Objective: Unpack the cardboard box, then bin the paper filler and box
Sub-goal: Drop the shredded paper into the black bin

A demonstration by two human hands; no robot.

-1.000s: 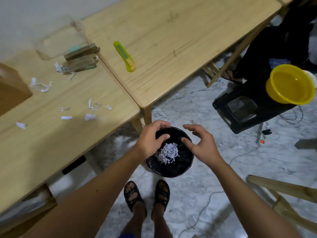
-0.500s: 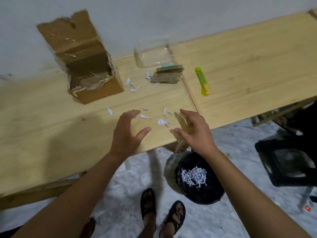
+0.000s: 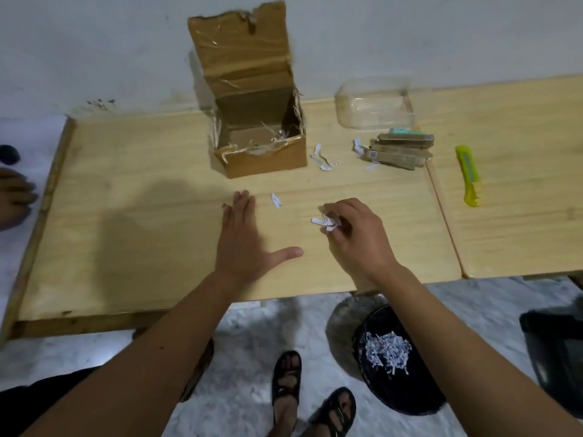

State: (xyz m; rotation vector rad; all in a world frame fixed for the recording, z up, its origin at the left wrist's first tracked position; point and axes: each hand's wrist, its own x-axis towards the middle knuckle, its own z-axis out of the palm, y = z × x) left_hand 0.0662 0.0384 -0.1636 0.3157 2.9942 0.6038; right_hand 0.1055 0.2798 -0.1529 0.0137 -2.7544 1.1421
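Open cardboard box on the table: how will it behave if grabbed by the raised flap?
The cardboard box looks nearly empty, so probably light. Its tall flap is torn and creased, so it would likely bend or tear further. Standing tall on a small base, it may tip if pushed high.

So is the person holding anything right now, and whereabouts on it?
Yes: the right hand pinches a small clump of paper shreds at its fingertips. The left hand lies flat on the table, holding nothing.
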